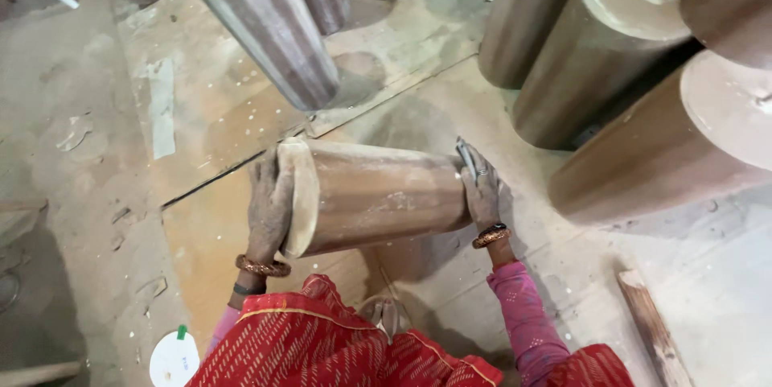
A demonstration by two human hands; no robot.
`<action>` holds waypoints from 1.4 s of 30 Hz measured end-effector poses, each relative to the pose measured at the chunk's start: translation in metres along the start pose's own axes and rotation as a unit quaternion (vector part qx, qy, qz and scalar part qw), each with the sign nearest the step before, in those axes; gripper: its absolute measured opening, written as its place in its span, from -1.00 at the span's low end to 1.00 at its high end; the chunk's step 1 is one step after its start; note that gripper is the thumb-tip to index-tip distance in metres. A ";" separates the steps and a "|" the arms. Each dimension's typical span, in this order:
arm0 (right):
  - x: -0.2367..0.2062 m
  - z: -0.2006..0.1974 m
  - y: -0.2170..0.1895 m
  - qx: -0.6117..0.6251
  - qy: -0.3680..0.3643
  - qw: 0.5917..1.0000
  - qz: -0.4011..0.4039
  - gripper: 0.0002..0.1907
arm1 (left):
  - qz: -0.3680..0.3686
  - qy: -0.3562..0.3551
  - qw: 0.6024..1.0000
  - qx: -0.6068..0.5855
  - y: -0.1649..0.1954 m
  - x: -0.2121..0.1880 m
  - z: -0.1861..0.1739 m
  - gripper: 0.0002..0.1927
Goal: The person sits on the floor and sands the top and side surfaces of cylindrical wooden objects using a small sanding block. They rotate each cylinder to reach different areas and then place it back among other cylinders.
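The left hand (269, 202) and the right hand (481, 194) press flat, fingers spread open, on the two ends of a brown roll (374, 194) (lying on its side) held above the dusty floor (88, 194), near other standing rolls (599, 57).

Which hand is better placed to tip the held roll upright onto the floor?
Left, probably. The left hand lies flat across the wooden roll at its wide, near end face; the right hand only steadies the far end, near the standing rolls.
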State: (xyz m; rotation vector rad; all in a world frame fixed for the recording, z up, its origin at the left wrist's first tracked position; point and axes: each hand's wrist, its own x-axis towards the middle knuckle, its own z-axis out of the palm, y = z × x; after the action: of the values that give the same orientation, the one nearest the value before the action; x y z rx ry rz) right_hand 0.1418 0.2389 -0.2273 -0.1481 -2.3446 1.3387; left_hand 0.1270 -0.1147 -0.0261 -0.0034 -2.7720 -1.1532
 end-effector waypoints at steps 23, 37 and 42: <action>-0.007 0.006 -0.113 0.125 -0.112 0.981 -0.099 -0.53 | 0.127 -0.004 0.991 0.034 0.035 0.010 0.007 -0.50; 0.010 -0.009 0.004 -0.013 -0.017 0.999 -0.045 -0.64 | 0.116 -0.006 0.993 0.003 0.003 0.020 0.010 -0.47; -0.013 0.015 -0.077 0.053 -0.048 0.996 -0.054 -0.62 | 0.149 0.003 0.988 0.026 0.028 0.015 0.007 -0.49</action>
State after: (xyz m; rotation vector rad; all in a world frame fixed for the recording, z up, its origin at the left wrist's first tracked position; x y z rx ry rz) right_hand 0.1562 0.1821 -0.1729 0.0765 -2.3162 1.4418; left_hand 0.1132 -0.0906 -0.0088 -0.3938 -2.6745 -1.0001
